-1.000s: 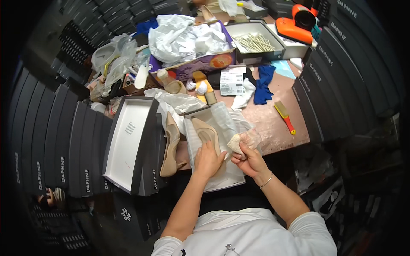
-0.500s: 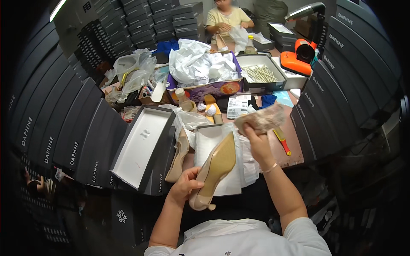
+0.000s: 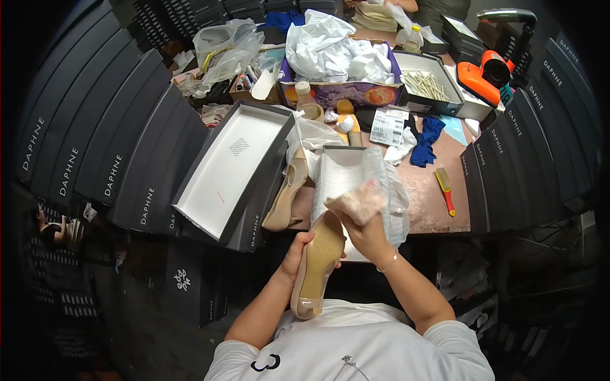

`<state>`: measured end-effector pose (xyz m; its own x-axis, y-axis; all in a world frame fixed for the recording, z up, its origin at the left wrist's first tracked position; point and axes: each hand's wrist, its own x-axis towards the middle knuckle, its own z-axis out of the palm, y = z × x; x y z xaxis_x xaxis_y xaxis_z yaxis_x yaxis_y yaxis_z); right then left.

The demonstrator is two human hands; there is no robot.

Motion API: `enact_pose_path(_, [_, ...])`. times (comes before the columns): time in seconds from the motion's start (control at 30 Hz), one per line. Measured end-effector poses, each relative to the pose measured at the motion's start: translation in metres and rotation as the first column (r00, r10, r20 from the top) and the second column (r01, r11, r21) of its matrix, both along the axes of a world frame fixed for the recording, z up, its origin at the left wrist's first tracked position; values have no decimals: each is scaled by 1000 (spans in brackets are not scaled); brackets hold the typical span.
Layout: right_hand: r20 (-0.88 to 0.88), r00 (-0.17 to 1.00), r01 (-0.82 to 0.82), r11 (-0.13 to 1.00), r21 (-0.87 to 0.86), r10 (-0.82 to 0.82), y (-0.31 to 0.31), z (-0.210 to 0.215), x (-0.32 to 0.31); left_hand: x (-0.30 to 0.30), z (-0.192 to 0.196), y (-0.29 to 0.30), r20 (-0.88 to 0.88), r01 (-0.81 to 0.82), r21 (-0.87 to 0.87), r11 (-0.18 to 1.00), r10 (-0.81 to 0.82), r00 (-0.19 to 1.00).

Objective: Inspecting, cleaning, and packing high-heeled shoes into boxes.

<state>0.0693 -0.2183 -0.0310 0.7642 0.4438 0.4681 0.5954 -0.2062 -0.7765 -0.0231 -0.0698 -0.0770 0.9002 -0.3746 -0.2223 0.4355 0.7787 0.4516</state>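
Note:
My left hand (image 3: 296, 255) is closed around a beige high-heeled pump (image 3: 319, 257), whose tan sole faces up and whose heel end points toward my body. A crumpled pale pink-beige cloth (image 3: 359, 200) is bunched in my right hand (image 3: 368, 239), over the toe end of the sole; whether it presses on the sole I cannot tell. Beyond them lies an open shoebox (image 3: 338, 166) lined with white tissue paper. To its left, a matching beige pump (image 3: 287, 195) rests at the table edge, beside a tilted grey box part with a white inside (image 3: 236, 166).
Stacks of dark shoeboxes (image 3: 136, 136) (image 3: 540, 136) wall in both sides. A red-yellow brush (image 3: 445, 190) and blue cloth (image 3: 428, 141) lie at right. Behind stand a purple carton (image 3: 343, 94) of white paper, a box of pale sticks (image 3: 429, 82) and an orange device (image 3: 480, 82). A co-worker (image 3: 378, 14) sits opposite.
My right hand has brought the cloth down and left to the shoe's toe. The pump has turned more upright in the picture. The head view has tilted lower.

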Motion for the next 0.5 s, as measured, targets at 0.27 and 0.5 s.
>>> enact_pose_path(0.27, [142, 982, -108, 985, -137, 128, -26, -31, -29, -21, 1, -20, -43, -115, 67, 991, 119, 992])
enact_pose_path(0.5, [185, 969, -120, 966, -227, 164, -11, -27, -12, -28, -34, -1, 57, -54, 100, 994, 49, 997])
